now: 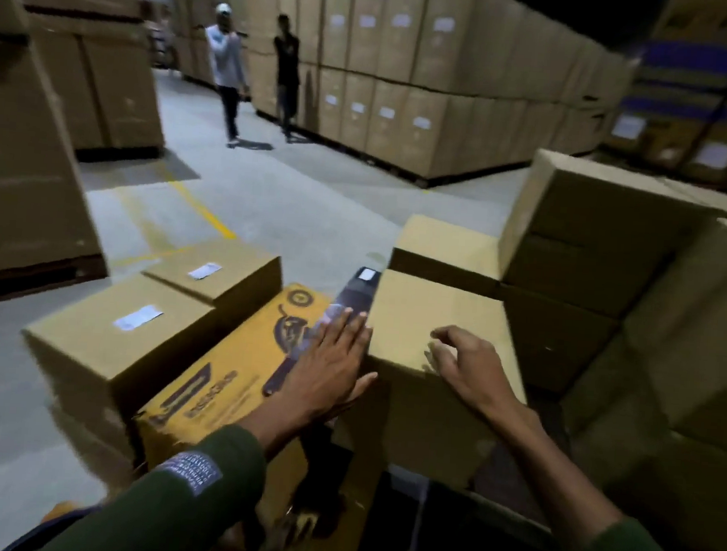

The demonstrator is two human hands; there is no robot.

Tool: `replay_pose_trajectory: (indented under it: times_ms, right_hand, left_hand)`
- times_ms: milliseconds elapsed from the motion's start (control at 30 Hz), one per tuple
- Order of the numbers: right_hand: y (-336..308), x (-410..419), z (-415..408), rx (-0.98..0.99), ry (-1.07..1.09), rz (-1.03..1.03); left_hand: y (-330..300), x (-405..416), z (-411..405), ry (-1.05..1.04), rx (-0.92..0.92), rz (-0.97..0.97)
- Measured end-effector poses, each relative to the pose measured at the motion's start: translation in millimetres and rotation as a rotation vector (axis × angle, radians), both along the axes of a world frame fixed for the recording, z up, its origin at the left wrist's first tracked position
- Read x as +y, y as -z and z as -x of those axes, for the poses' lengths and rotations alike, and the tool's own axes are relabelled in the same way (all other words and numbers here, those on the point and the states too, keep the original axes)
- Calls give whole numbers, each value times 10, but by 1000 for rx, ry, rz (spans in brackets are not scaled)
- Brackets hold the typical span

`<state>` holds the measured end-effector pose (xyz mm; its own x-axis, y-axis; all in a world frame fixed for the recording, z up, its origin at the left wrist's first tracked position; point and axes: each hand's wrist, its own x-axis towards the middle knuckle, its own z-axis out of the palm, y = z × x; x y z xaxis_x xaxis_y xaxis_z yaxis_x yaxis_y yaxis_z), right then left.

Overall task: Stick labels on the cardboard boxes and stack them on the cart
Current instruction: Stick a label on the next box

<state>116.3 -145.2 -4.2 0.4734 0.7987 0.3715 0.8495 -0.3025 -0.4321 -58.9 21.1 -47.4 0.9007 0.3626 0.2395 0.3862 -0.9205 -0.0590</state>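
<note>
Left hand (330, 359) flat against plain box (427, 323), warehouse floor (294, 193)

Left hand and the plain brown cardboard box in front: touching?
Touching. The head view shows the left hand flat, fingers straight, against the left side of the plain brown cardboard box.

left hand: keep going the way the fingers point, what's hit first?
Likely the dark printed panel on the yellow box; the left hand points up along it, beside the plain carton. Depth unclear.
</note>
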Motion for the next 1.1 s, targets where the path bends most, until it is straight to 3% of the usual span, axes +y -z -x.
replay_pose_trajectory:
  times_ms: [200, 633, 1100]
  right_hand:
    - [253, -435, -281, -85, 114, 340]
    - [423, -792, -606, -167, 258, 429]
    - [403, -1321, -1070, -129, 329, 556]
  left_hand:
    - [93, 46, -319, 97, -19, 78]
    - [76, -224, -854, 214, -27, 110]
    - [135, -685, -1458, 316, -5, 77]
